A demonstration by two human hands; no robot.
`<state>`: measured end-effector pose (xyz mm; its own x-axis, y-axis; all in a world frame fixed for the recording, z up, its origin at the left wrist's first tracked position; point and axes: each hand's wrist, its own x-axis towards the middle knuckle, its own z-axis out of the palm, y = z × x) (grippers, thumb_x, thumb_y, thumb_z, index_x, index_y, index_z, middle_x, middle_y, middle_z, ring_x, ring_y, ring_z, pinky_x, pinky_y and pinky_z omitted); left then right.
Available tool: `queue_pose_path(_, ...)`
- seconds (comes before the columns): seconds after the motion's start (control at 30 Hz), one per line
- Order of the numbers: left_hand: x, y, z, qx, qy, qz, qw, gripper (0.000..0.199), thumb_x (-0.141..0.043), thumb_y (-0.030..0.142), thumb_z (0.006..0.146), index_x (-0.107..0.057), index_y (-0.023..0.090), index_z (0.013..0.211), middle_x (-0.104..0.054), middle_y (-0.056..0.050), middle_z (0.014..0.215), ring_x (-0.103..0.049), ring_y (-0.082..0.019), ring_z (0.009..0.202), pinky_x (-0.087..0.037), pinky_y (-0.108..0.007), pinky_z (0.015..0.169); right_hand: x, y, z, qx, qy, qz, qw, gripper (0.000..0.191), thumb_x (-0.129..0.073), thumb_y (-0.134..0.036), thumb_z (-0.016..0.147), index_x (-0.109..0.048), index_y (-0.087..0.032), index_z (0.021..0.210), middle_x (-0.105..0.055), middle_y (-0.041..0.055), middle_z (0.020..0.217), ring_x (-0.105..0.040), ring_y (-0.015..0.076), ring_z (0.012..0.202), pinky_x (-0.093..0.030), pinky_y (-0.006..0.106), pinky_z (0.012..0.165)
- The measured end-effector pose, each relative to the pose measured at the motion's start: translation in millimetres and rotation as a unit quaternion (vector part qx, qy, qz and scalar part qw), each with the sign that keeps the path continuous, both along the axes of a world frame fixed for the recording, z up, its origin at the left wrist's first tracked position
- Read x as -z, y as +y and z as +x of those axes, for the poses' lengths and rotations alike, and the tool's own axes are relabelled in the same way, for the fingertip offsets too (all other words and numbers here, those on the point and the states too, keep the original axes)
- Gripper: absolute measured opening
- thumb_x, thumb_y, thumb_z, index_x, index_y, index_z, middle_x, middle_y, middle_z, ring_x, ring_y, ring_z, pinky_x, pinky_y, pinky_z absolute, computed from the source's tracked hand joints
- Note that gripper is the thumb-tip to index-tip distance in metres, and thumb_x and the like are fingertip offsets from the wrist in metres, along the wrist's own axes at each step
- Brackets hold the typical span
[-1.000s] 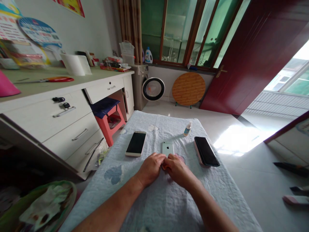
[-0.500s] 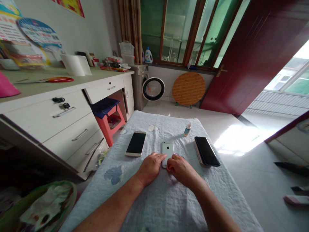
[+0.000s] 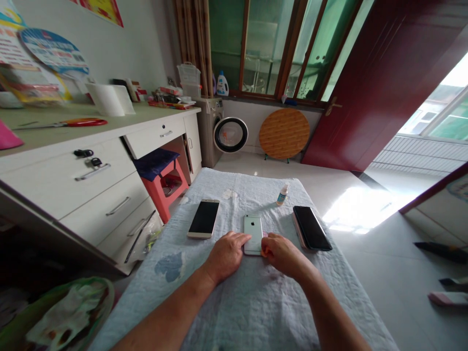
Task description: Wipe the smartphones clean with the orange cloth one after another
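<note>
A silver smartphone (image 3: 253,225) with an apple logo lies face down on the light blue cloth (image 3: 234,302). My left hand (image 3: 228,251) holds it at the left edge, fingertips resting on its back. At the lower right edge of that phone is my right hand (image 3: 280,251), its fingers curled closed. A bit of pinkish-orange material shows by those fingers, but its kind is unclear. To the left lies a gold-framed phone (image 3: 204,218), screen up. On the right is a black-screened phone (image 3: 312,228) with a pinkish layer under it. A small spray bottle (image 3: 282,195) stands behind.
A white desk (image 3: 91,161) runs along the left, with a paper roll (image 3: 106,100) and red-handled scissors (image 3: 86,122) on top. A red stool (image 3: 164,190) is partly under it. At lower left is a green basket (image 3: 107,297). A washing machine (image 3: 208,131) stands behind, door open.
My right hand has shifted slightly right, from over the silver phone's lower back to its right edge. My left hand stays on the phone. The view has moved a little.
</note>
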<state>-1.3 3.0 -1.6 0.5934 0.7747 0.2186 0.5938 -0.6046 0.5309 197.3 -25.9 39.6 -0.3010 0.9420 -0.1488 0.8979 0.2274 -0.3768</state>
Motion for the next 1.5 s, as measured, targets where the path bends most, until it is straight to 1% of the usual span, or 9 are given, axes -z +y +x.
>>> queue_pose_path(0.17,-1.8,-0.7,-0.4,0.010,-0.002,0.008,1.000,0.048,-0.044,0.003,0.075,-0.061,0.020,0.117,-0.066,-0.002,0.117,-0.057,-0.020,0.105,-0.044,-0.032,0.098,5.2,2.4,7.8,0.015,-0.019,0.029,0.999,0.017,-0.048,-0.009,0.080,-0.062,-0.018,0.077,-0.057,0.0022,0.078,-0.053,0.0123,0.073,-0.032,0.021,0.066)
queue_pose_path(0.43,0.0,-2.2,-2.2,0.008,-0.013,0.020,1.000,0.034,-0.059,0.025,0.084,-0.060,0.020,0.118,-0.063,-0.006,0.123,-0.055,-0.023,0.112,-0.042,-0.037,0.101,16.3,11.5,14.2,0.161,-0.018,0.156,0.974,0.018,-0.044,-0.014,0.087,-0.061,-0.018,0.083,-0.054,0.0048,0.091,-0.053,0.0134,0.080,-0.035,0.023,0.074)
queue_pose_path(0.6,-1.2,-2.1,-3.4,-0.020,0.001,0.037,0.999,0.043,-0.068,0.037,0.080,-0.061,0.018,0.117,-0.060,-0.010,0.124,-0.053,-0.026,0.114,-0.040,-0.040,0.101,20.4,12.6,12.8,0.196,-0.078,0.137,0.968,0.015,-0.048,-0.021,0.087,-0.063,-0.019,0.086,-0.058,0.0075,0.089,-0.052,0.0191,0.086,-0.034,0.028,0.077)
queue_pose_path(0.73,-2.7,-2.4,-3.8,-0.029,0.017,0.045,0.998,0.048,-0.073,0.042,0.075,-0.062,0.019,0.116,-0.060,-0.009,0.123,-0.052,-0.027,0.111,-0.042,-0.041,0.097,20.0,11.2,12.1,0.221,-0.107,0.150,0.958,0.023,-0.053,-0.022,0.081,-0.065,-0.021,0.101,-0.059,0.0112,0.109,-0.047,0.0263,0.099,-0.032,0.035,0.081)
queue_pose_path(0.87,0.1,-1.2,-3.6,-0.027,0.036,0.047,0.998,0.049,-0.073,0.045,0.073,-0.061,0.019,0.113,-0.061,-0.008,0.122,-0.052,-0.029,0.109,-0.042,-0.042,0.095,14.7,8.1,7.6,0.225,-0.078,0.222,0.945,0.032,-0.056,-0.020,0.077,-0.063,-0.022,0.108,-0.051,0.0112,0.126,-0.040,0.0304,0.114,-0.031,0.040,0.090)
queue_pose_path(0.97,2.9,-0.4,-2.6,-0.036,0.047,0.050,0.997,0.043,-0.072,0.039,0.076,-0.061,0.018,0.111,-0.063,-0.008,0.118,-0.053,-0.028,0.105,-0.043,-0.041,0.093,11.7,4.0,-2.7,0.182,-0.023,0.243,0.952,0.024,-0.051,-0.018,0.081,-0.064,-0.020,0.102,-0.057,0.0090,0.113,-0.047,0.0239,0.105,-0.033,0.033,0.089)
queue_pose_path(1.1,4.3,-0.7,-1.7,-0.034,0.043,0.051,0.997,0.042,-0.071,0.040,0.077,-0.060,0.018,0.111,-0.064,-0.008,0.115,-0.054,-0.028,0.104,-0.043,-0.040,0.091,16.4,0.3,-19.2,0.158,-0.006,0.173,0.972,0.017,-0.046,-0.016,0.085,-0.062,-0.019,0.089,-0.059,0.0044,0.089,-0.053,0.0161,0.082,-0.034,0.026,0.073)
queue_pose_path(1.27,3.7,-1.7,-1.8,-0.029,0.036,0.047,0.998,0.041,-0.063,0.047,0.083,-0.060,0.019,0.112,-0.064,-0.009,0.115,-0.055,-0.028,0.104,-0.043,-0.041,0.091,26.0,1.5,-28.0,0.189,-0.015,0.129,0.973,0.014,-0.048,-0.020,0.086,-0.062,-0.017,0.088,-0.061,0.0050,0.084,-0.054,0.0157,0.079,-0.030,0.026,0.070)
queue_pose_path(1.5,3.1,-2.8,0.1,-0.026,0.044,0.050,0.997,0.037,-0.068,0.039,0.080,-0.061,0.020,0.111,-0.064,-0.008,0.117,-0.056,-0.027,0.104,-0.044,-0.040,0.091,26.9,-1.0,-32.3,0.201,0.002,0.123,0.972,0.015,-0.050,-0.022,0.084,-0.064,-0.017,0.085,-0.062,0.0053,0.082,-0.054,0.0157,0.078,-0.030,0.026,0.070)
